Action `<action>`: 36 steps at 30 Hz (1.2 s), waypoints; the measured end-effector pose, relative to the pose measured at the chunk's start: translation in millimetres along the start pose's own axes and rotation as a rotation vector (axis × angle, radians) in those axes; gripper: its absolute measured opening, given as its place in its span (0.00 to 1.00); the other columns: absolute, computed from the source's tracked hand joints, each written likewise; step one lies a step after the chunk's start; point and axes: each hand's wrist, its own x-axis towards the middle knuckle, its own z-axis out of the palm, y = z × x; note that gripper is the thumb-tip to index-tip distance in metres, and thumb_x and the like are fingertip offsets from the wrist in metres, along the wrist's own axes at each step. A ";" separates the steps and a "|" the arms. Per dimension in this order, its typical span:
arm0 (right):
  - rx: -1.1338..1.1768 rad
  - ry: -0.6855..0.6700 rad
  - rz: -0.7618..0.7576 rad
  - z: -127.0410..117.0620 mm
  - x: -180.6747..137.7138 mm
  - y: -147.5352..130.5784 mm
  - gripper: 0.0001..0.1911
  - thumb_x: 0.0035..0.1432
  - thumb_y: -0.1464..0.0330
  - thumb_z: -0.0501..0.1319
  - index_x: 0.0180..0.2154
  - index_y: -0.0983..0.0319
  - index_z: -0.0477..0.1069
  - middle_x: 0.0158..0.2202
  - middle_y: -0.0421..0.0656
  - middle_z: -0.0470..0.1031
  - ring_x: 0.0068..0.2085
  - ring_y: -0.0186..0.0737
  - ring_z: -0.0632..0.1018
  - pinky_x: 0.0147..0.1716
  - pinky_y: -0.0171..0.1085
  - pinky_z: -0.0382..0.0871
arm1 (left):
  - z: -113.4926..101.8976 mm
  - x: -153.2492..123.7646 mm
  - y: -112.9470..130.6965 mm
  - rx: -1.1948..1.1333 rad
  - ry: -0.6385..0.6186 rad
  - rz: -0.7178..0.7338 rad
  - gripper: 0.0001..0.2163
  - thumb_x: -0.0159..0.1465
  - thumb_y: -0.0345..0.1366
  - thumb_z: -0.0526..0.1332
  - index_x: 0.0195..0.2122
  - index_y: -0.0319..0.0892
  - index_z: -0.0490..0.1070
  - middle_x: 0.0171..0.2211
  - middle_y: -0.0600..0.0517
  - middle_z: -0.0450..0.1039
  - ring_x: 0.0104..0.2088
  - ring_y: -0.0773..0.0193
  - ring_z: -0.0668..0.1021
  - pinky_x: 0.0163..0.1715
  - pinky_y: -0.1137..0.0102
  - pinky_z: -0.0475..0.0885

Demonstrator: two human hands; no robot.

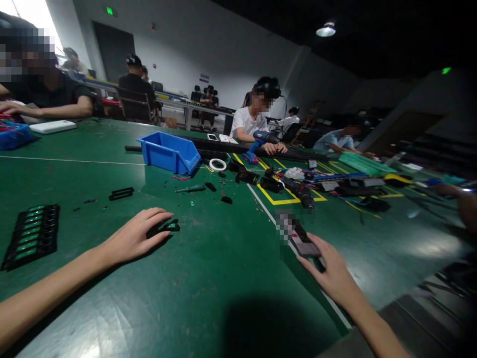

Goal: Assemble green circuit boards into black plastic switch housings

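Note:
My left hand (143, 233) rests low over the table, with thumb and fingers closed around the sides of a small black plastic part (172, 226) whose openings show green. Part of that piece is hidden by the fingers. On the right, my right hand (330, 266) grips a flat, dark, phone-like device (306, 247) by its near end; its far end is blurred out. Left of my left hand lies a black slotted frame (32, 233) with a row of openings. A smaller black two-bar piece (121, 193) lies beyond my left wrist.
On the green table (186, 298) stand a blue bin (167, 151) and a white tape ring (217, 164). A screwdriver (191, 189) lies among small scraps. Further right are a blue drill (257, 144), a dark power drill (300, 191) and wires. Several people sit around.

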 end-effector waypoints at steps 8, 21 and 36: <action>0.049 -0.013 -0.022 -2.5 3.3 -6.8 0.35 0.65 0.51 0.60 0.66 0.60 0.58 0.62 0.53 0.69 0.61 0.57 0.72 0.61 0.57 0.64 | 0.8 -0.8 -1.5 -0.013 -0.013 0.006 0.23 0.70 0.46 0.58 0.64 0.47 0.63 0.60 0.44 0.68 0.59 0.51 0.72 0.60 0.57 0.69; 0.400 -0.006 -0.312 -30.8 80.5 -134.6 0.10 0.67 0.67 0.61 0.49 0.57 0.75 0.44 0.45 0.81 0.46 0.46 0.80 0.50 0.45 0.72 | -7.6 -0.2 8.7 -0.039 0.091 0.038 0.14 0.71 0.41 0.59 0.55 0.44 0.70 0.52 0.45 0.72 0.52 0.57 0.75 0.55 0.63 0.69; 0.699 -0.294 -0.432 61.5 144.0 -316.1 0.14 0.65 0.66 0.62 0.52 0.58 0.70 0.27 0.35 0.72 0.27 0.33 0.72 0.28 0.32 0.61 | -6.6 -0.8 8.4 0.018 0.038 0.066 0.08 0.69 0.34 0.55 0.42 0.41 0.74 0.31 0.51 0.73 0.32 0.63 0.73 0.35 0.69 0.64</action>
